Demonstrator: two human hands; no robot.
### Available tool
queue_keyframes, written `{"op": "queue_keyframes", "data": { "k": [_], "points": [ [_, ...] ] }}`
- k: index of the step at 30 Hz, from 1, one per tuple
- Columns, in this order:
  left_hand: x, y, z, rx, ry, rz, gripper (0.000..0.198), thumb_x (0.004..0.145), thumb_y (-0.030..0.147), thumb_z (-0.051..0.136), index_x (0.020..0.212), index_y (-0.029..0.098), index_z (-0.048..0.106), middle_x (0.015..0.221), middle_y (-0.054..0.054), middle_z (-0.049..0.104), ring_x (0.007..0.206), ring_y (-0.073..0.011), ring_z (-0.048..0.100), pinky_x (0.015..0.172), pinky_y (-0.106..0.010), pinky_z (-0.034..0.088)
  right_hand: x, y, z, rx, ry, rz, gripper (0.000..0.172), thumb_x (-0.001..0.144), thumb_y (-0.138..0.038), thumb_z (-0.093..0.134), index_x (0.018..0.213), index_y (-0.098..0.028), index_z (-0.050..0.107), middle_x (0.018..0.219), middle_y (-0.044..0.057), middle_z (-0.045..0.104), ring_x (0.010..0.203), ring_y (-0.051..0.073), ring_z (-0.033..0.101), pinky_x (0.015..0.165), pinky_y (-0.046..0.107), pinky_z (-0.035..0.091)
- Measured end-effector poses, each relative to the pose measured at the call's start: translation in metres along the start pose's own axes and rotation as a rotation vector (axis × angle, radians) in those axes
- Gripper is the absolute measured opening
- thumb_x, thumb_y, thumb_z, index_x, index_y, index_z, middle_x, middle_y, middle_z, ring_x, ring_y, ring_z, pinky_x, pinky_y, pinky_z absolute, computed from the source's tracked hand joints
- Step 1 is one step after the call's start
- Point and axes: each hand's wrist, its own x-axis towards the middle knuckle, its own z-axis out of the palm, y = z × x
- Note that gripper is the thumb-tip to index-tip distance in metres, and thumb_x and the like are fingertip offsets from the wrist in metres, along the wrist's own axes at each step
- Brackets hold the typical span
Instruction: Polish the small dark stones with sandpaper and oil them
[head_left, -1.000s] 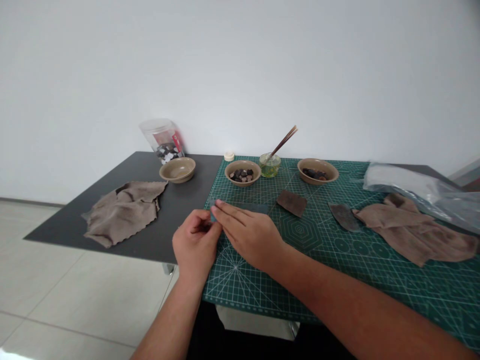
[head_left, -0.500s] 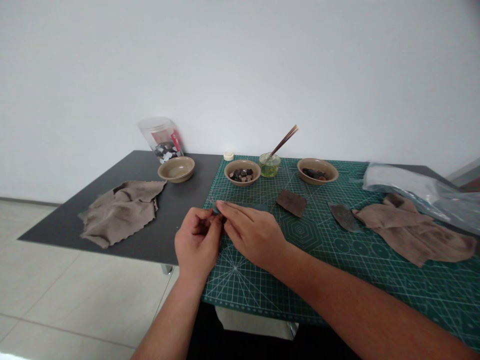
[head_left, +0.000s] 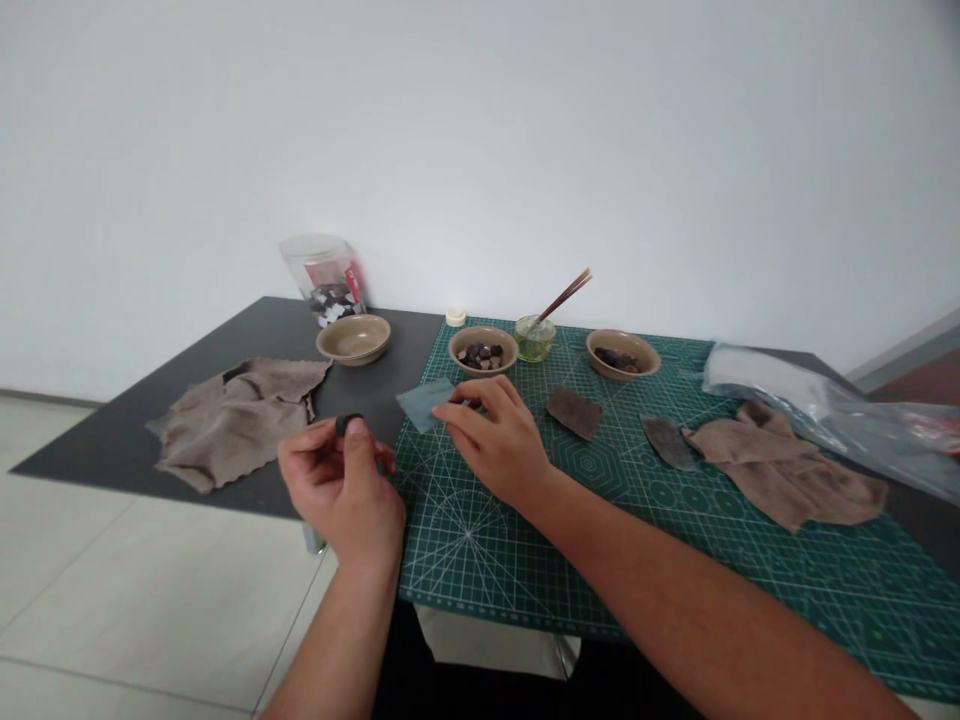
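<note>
My left hand (head_left: 341,490) is closed, pinching a small dark stone (head_left: 348,424) between thumb and fingers over the front of the dark tabletop. Between the thumb and fingertips of my right hand (head_left: 495,435) is a blue-grey square of sandpaper (head_left: 421,404), held by its right edge above the green mat. The two hands are apart. Beyond the right hand stands a tan bowl (head_left: 455,358) with several small dark and pale stones in it. A brown square (head_left: 574,413), perhaps also sandpaper, lies on the mat to the right.
On the green cutting mat (head_left: 510,580) are a glass bowl (head_left: 535,345) with brushes or sticks, another tan bowl of stones (head_left: 645,371), a dark curved piece (head_left: 667,443), a brown cloth (head_left: 795,470) and plastic bags (head_left: 787,390). Leftward lie another cloth (head_left: 240,420), a bowl (head_left: 354,340) and a clear jar (head_left: 330,285).
My hands were together over the mat's left edge and have separated. The left moved left with the dark stone; the right now shows the blue-grey sandpaper lifted in its fingers.
</note>
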Motion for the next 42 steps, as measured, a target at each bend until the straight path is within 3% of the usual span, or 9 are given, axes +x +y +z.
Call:
{"op": "queue_keyframes", "data": {
  "k": [12,15,18,20,23,26,32,37,42],
  "points": [
    [0.002,-0.001,-0.001,0.097,-0.073,-0.044,0.025,0.083,0.029,0.068,0.090,0.021,0.045,0.070,0.008,0.047,0.044,-0.0046,0.044,0.041,-0.019,0.039,-0.004,0.002,0.019,-0.105,-0.555,-0.005,0.024,0.096,-0.024,0.054,0.114,-0.022,0.071,0.101,0.008,0.071,0.096,0.024,0.053,0.083,0.041,0.044],
    [0.002,-0.002,-0.003,0.189,-0.125,-0.052,0.025,0.081,0.031,0.069,0.090,0.020,0.049,0.071,0.007,0.048,0.047,-0.0058,0.046,0.044,-0.020,0.040,-0.003,-0.002,0.016,-0.055,-0.547,0.012,0.030,0.096,-0.031,0.055,0.121,-0.019,0.066,0.109,0.009,0.071,0.100,0.025,0.055,0.087,0.043,0.043],
    [0.004,-0.002,-0.004,0.335,-0.231,-0.045,0.020,0.078,0.029,0.071,0.086,0.019,0.055,0.073,0.005,0.052,0.058,-0.0086,0.053,0.054,-0.022,0.044,-0.002,-0.005,0.012,0.059,-0.397,0.133,0.041,0.091,-0.032,0.059,0.130,-0.015,0.058,0.118,0.010,0.069,0.106,0.026,0.056,0.094,0.045,0.044],
    [0.004,-0.001,-0.004,0.432,-0.376,-0.052,0.016,0.078,0.028,0.070,0.082,0.019,0.058,0.071,0.004,0.055,0.062,-0.0105,0.054,0.060,-0.023,0.044,-0.002,-0.005,0.010,0.163,-0.282,0.182,0.045,0.089,-0.025,0.060,0.132,-0.016,0.054,0.123,0.011,0.066,0.113,0.024,0.056,0.100,0.042,0.044],
    [0.005,0.000,-0.002,0.540,-0.607,-0.041,0.015,0.078,0.029,0.067,0.073,0.020,0.056,0.068,0.003,0.054,0.065,-0.0128,0.052,0.063,-0.026,0.042,-0.004,-0.001,0.008,0.272,-0.240,0.112,0.040,0.087,-0.017,0.059,0.127,-0.018,0.058,0.123,0.010,0.065,0.116,0.020,0.056,0.103,0.038,0.045],
    [0.007,0.001,-0.001,0.586,-0.720,0.015,0.018,0.078,0.031,0.063,0.066,0.021,0.054,0.066,0.003,0.053,0.067,-0.0152,0.052,0.065,-0.028,0.042,-0.006,0.002,0.004,0.286,-0.269,0.083,0.029,0.087,-0.015,0.060,0.116,-0.017,0.064,0.114,0.009,0.069,0.108,0.019,0.060,0.099,0.035,0.048],
    [0.010,0.005,-0.002,0.483,-0.692,0.008,0.020,0.085,0.031,0.048,0.082,0.020,0.065,0.075,-0.002,0.061,0.074,-0.0193,0.058,0.067,-0.030,0.045,-0.023,0.000,-0.032,0.238,-0.298,0.262,0.018,0.084,-0.020,0.068,0.102,-0.018,0.069,0.095,0.005,0.073,0.091,0.019,0.064,0.088,0.035,0.052],
    [0.009,0.006,-0.002,0.511,-0.646,0.065,0.021,0.085,0.030,0.047,0.081,0.020,0.065,0.071,-0.001,0.059,0.070,-0.0183,0.056,0.065,-0.029,0.044,-0.055,0.002,-0.067,0.133,-0.436,0.421,0.022,0.083,-0.017,0.068,0.105,-0.016,0.071,0.103,0.008,0.070,0.100,0.021,0.064,0.093,0.038,0.052],
    [0.006,0.007,-0.002,0.564,-0.649,0.124,0.020,0.086,0.030,0.047,0.081,0.020,0.064,0.072,-0.001,0.060,0.070,-0.0183,0.058,0.065,-0.029,0.044,-0.063,0.006,-0.075,0.138,-0.488,0.428,0.025,0.085,-0.010,0.060,0.107,-0.015,0.071,0.106,0.009,0.068,0.101,0.020,0.063,0.095,0.036,0.051]
  ]
}}
